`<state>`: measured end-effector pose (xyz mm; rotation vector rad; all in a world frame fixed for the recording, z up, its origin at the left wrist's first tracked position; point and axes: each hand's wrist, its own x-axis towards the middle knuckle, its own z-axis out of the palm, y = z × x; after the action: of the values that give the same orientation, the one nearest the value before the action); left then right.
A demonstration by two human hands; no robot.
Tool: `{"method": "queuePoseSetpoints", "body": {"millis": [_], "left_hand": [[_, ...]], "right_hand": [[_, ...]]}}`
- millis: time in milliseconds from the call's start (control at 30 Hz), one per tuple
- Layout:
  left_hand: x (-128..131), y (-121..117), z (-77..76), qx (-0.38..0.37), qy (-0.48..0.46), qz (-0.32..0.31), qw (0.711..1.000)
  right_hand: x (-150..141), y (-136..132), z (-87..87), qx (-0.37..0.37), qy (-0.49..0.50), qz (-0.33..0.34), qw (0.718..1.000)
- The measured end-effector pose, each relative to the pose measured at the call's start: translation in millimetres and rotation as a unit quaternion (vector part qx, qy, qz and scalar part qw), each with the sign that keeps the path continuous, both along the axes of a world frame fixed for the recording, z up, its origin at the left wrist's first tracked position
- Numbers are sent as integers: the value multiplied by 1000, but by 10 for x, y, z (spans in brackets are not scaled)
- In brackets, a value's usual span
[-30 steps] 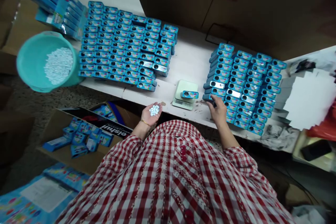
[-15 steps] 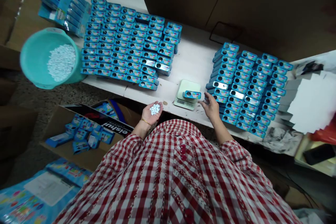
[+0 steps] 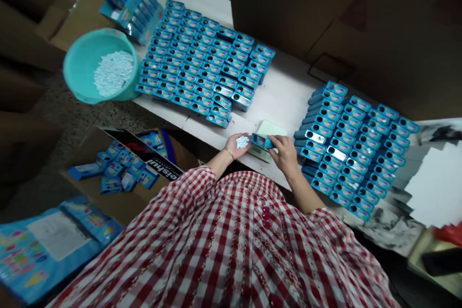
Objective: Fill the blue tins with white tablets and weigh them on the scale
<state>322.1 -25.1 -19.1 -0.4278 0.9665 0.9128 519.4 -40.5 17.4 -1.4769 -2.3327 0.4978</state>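
Note:
My left hand (image 3: 233, 146) is palm up and cupped, holding a small heap of white candies (image 3: 242, 142). Between the fingers and thumb of my right hand (image 3: 286, 153) is a small blue box (image 3: 261, 141) with a dark round hole at one end. The box is tilted, its holed end close to the candies in my left palm. Below and behind it lies a pale green weighing scale (image 3: 271, 128) at the table's front edge, partly covered by the box and my right hand.
Rows of upright blue boxes stand left (image 3: 197, 60) and right (image 3: 346, 142) on the white table (image 3: 285, 74). A turquoise basin (image 3: 77, 67) of white candies is at the far left. Below it sits a carton (image 3: 86, 192) of blue packets. Crumpled paper (image 3: 386, 226) lies at the right.
My right hand has grasped the blue box and lifted it off the scale, tilting it. My left hand has moved right with the candies, up to the box. The camera view has shifted.

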Motion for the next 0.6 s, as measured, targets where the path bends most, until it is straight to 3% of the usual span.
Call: {"method": "queuePoseSetpoints", "body": {"millis": [100,200,433,600], "left_hand": [[154,183,-52,6,-23,-6,1000],[260,268,-78,14,-57,-20,998],[376,298,-224,32,-88,-34,995],[439,308,-180,34,-98,-58,993]], "right_hand": [[-212,37,315,78,-130,90,984],[-348,68,458,121,-187,150,963],[-357,85,489,65,-181,182,964],[-299,53,429,53,-184,197,962]]}}
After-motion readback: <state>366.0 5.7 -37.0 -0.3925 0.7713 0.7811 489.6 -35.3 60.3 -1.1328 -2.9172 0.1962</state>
